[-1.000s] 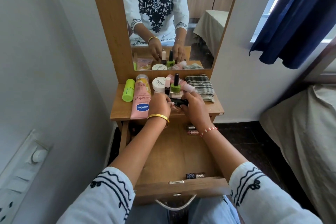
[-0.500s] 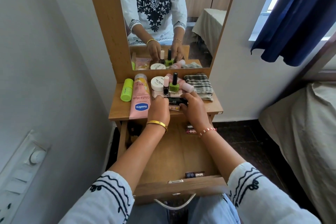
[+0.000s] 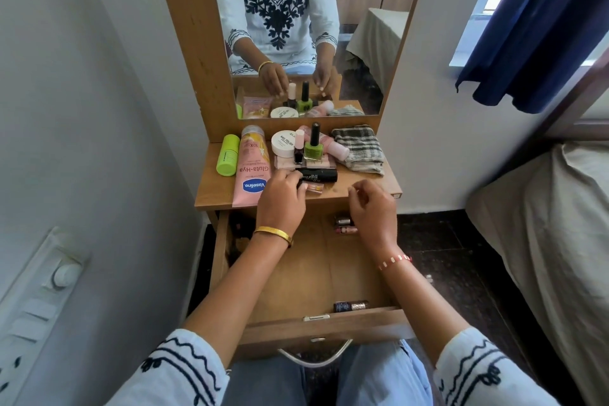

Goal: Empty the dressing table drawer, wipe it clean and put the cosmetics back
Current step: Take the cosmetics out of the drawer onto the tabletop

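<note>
**poster1:** Right hand let go of the black makeup stick since half a second ago. Both hands were on it then; now the right one has pulled back toward the desk's front edge and hangs there with fingers loosely curled, holding nothing. The stick lies flat on the desk, crosswise, just in front of the nail polish bottles.

**poster2:** and the left?

**poster1:** Left hand is at the left end of the stick, fingers curled down over it. Looks like contact, but I honestly cannot tell if it's gripping the stick or just resting there, the fingertips are hidden.

**poster2:** where's everything else sitting

**poster1:** Back of the desk by the mirror: green tube toward the back left corner, pink Vaseline tube running front to back beside it, white jar, a small dark polish bottle, the green nail polish upright, and a checked cloth toward the back right corner.

**poster2:** drawer emptied yet?

**poster1:** Nope. The drawer is pulled out under the arms. One small dark bottle lies against its front wall, and a couple of little tubes lie at the back right, just under the desk edge.
</note>
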A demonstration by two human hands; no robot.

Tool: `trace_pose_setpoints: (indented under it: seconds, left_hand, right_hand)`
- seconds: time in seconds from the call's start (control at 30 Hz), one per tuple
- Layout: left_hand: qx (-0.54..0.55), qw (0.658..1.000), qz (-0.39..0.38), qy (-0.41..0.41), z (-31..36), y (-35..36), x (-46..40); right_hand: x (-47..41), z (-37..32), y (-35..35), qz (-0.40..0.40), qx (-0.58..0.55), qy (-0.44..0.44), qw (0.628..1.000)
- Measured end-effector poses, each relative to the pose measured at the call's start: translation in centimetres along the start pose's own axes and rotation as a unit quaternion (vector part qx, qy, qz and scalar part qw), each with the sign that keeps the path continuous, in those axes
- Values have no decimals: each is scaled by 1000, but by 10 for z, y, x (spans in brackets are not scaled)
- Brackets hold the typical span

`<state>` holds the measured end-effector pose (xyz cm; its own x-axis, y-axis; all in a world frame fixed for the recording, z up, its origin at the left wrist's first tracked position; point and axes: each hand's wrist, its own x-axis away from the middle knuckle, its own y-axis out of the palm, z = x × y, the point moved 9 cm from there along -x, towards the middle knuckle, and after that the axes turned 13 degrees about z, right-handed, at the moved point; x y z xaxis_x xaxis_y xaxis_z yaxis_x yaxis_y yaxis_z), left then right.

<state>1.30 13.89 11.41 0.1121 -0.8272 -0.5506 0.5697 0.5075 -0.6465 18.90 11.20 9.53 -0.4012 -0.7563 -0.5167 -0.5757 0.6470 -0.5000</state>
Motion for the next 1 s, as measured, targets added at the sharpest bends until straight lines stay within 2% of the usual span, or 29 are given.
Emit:
trace_pose_setpoints:
  seconds: [0.1,0.27,0.4,0.53,0.63,0.73,0.8,0.87,1.0]
  left_hand:
    - [68,996,4,49,16,-1,17]
    - [131,985,-86,70,27,23,54]
    - [141,980,-142,0,11,40,72]
    - [165,957,-187,-149,-18,59,89]
    - [154,939,-214,-223,-36,70,100]
    - [150,917,-237,-285,-51,79,108]
    - [150,904,-255,-308,-57,86,113]
    - [160,894,-263,-326,-62,93,117]
    - [233,861,-265,-365,-60,97,121]
  right_hand:
    - [24,32,24,-133,73,74,986]
    - [44,57,53,-262,225,35,938]
    - [49,60,72,-312,277,-11,909]
    - [55,61,76,-348,332,-47,875]
    - [54,63,74,-345,283,14,895]
    - [54,64,73,-315,127,145,929]
    - [64,57,76,-338,-7,241,910]
    - [74,44,78,-369,-92,294,877]
    - [76,37,79,-376,-92,288,876]
